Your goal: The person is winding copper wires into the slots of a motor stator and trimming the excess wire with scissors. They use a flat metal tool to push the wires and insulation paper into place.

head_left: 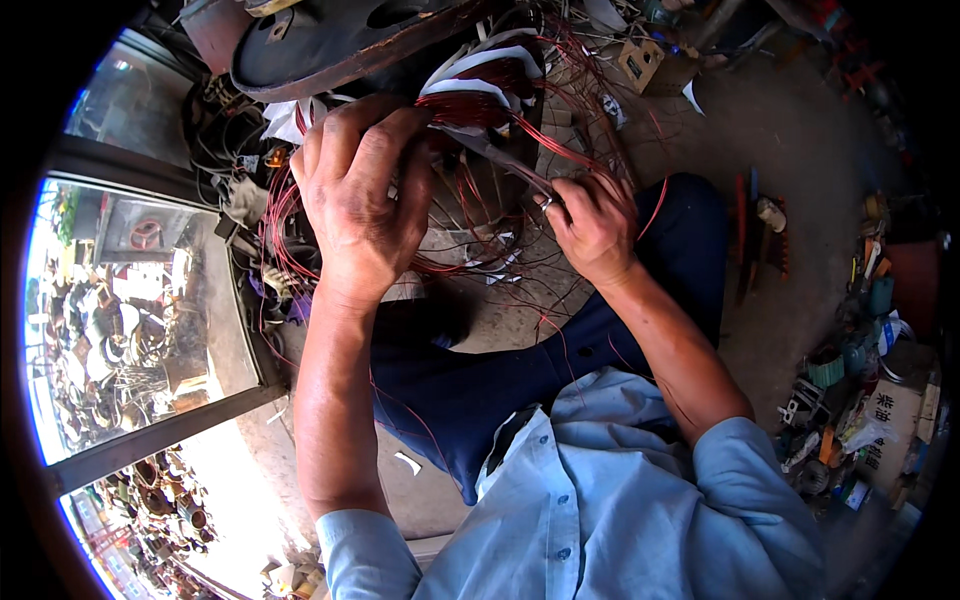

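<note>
1 head-worn fisheye looks steeply down at the left hand [360, 190] and right hand [592, 225], close by.

We note framed glass panes [140, 310] at left, strongly sunlit beyond. The grey floor [815, 250], shadowed at right, appears concrete.

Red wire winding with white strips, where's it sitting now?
Top centre of the head view: the red wire winding is just right of the left hand, up and left of the right hand.
</note>
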### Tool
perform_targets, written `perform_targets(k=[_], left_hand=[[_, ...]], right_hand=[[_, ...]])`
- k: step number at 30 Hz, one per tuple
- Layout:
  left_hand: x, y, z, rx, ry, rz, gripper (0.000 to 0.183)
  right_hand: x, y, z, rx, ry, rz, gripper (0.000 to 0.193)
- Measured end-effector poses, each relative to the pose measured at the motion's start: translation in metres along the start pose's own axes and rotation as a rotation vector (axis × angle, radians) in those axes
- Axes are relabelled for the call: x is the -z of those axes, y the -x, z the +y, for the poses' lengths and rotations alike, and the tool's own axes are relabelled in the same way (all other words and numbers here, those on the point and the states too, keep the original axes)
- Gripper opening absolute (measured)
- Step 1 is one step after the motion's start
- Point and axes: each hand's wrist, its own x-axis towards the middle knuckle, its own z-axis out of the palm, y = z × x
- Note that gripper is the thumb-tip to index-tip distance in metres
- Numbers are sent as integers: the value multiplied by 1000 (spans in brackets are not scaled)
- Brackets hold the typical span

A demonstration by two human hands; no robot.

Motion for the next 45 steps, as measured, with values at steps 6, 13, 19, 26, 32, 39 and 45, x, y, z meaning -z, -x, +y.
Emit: perform_targets(k=[6,13,19,26,32,39,45], left_hand=[[5,-3,6,31,-29,-49,31],[6,-4,9,68,-16,-69,31],[7,-3,9,118,90,-59,34],[5,22,20,96,-41,111,39],[13,58,35,84,-206,10,40],[12,73,19,200,-153,73,49],[6,72,-11,124,-71,147,43]], right_hand=[[3,-3,-4,-3,-6,-10,34],[1,4,3,25,-128,-44,32],[4,8,-5,16,-302,-43,35],[20,33,-29,-41,-513,-14,64],[47,49,-84,-126,-794,-81,50],[24,56,-125,-241,-856,-282,42],[-31,67,-115,-363,-606,-323,40]])
